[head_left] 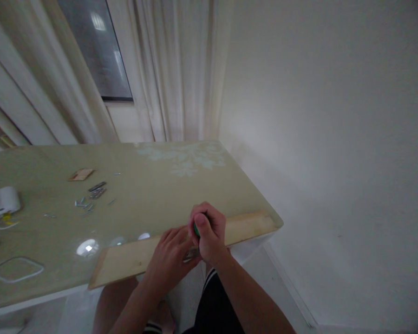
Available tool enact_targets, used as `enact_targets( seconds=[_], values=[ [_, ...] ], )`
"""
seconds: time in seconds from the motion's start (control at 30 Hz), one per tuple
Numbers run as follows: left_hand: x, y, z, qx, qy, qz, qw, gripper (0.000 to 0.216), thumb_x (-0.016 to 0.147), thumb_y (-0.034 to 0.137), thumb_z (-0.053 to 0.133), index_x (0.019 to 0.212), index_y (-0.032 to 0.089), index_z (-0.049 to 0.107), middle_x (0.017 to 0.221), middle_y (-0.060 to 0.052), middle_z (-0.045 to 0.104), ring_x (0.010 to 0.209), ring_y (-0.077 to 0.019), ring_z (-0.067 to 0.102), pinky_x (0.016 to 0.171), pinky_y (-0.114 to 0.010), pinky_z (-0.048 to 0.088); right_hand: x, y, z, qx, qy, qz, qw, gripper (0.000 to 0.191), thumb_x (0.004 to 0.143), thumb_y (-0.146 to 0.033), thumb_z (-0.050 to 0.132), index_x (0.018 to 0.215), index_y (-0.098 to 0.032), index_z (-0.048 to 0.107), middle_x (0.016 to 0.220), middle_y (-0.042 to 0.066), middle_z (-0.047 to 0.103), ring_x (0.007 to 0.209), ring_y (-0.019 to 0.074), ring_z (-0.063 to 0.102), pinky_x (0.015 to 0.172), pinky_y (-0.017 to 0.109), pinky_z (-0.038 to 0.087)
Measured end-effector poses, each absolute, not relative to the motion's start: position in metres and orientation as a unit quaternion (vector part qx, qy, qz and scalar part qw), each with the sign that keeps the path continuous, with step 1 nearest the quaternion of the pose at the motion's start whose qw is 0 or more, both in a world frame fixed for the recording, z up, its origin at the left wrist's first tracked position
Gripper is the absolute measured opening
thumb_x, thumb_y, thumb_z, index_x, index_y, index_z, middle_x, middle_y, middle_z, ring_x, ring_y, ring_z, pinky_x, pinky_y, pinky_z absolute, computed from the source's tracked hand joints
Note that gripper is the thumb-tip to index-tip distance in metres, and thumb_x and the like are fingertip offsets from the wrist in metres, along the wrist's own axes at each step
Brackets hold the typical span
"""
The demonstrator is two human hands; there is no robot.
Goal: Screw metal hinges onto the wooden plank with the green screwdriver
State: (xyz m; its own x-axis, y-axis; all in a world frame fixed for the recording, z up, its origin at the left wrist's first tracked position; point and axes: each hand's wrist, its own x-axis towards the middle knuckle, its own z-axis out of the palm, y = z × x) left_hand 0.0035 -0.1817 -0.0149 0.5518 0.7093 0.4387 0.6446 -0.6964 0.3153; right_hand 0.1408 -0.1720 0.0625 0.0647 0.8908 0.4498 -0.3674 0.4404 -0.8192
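Observation:
A long pale wooden board point(130, 260) lies along the table's front edge. My right hand point(209, 232) is closed in a fist around a green-handled screwdriver point(196, 229), with the thumb over the handle's top. Its shaft and tip are hidden below the fist. Beside it, my left hand point(172, 255) presses on the board with its fingers on top. Between its index finger and thumb shows a small shiny metal piece point(191, 253), mostly covered, close to the board's front edge. The two hands touch or nearly touch.
On the glossy table point(153, 195), several metal hinges point(97, 191) and loose screws point(83, 204) lie to the left, near a small brown flat piece point(81, 174). Farther left are a white device point(2, 203) and a white cable loop point(17, 269). A wall point(334, 139) stands right.

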Motion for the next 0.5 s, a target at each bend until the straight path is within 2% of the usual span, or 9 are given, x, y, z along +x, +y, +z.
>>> enact_targets(
  seconds=[0.13,0.27,0.33,0.43,0.5],
  values=[
    [0.005,-0.181,-0.018,0.87,0.388,0.299,0.06,0.014,0.082,0.03,0.086,0.087,0.026,0.074,0.093,-0.003,0.075,0.102,-0.0277,0.067,0.094,-0.043,0.05,0.152,-0.166,0.072,-0.188,-0.566,0.564,0.571,0.057,0.1,-0.068,0.053,0.072,-0.019,0.062,0.053,-0.004,0.049,0.039,0.007,0.036,0.04,0.023,0.026],
    [0.006,-0.181,-0.017,0.871,0.38,0.309,0.038,0.019,0.08,0.031,0.087,0.093,0.026,0.074,0.1,-0.005,0.075,0.102,-0.0289,0.067,0.092,-0.044,0.052,0.145,-0.166,0.077,-0.282,-0.569,0.503,0.586,0.061,0.108,-0.063,0.038,0.08,-0.018,0.069,0.064,-0.001,0.052,0.053,0.0097,0.046,0.052,0.025,0.037],
    [0.006,-0.18,-0.018,0.872,0.371,0.317,0.032,0.021,0.079,0.025,0.085,0.097,0.025,0.074,0.104,-0.006,0.075,0.102,-0.0288,0.067,0.091,-0.044,0.053,0.138,-0.169,0.072,-0.302,-0.565,0.453,0.62,0.052,0.104,-0.065,0.047,0.092,-0.019,0.07,0.072,-0.001,0.053,0.06,0.0113,0.048,0.056,0.025,0.04],
    [0.005,-0.18,-0.018,0.872,0.365,0.325,0.024,0.027,0.077,0.016,0.081,0.101,0.025,0.074,0.105,-0.006,0.076,0.103,-0.029,0.068,0.094,-0.044,0.053,0.131,-0.174,0.056,-0.303,-0.53,0.364,0.703,0.041,0.088,-0.059,0.077,0.101,-0.023,0.062,0.08,-0.002,0.057,0.068,0.0126,0.052,0.06,0.025,0.044],
    [0.005,-0.18,-0.017,0.874,0.371,0.314,0.028,0.033,0.076,0.014,0.081,0.106,0.026,0.073,0.112,-0.006,0.076,0.108,-0.0292,0.068,0.097,-0.044,0.053,0.131,-0.176,0.047,-0.297,-0.489,0.326,0.753,0.037,0.09,-0.051,0.078,0.107,-0.025,0.058,0.083,-0.002,0.059,0.065,0.0118,0.053,0.059,0.024,0.046]
  ],
)
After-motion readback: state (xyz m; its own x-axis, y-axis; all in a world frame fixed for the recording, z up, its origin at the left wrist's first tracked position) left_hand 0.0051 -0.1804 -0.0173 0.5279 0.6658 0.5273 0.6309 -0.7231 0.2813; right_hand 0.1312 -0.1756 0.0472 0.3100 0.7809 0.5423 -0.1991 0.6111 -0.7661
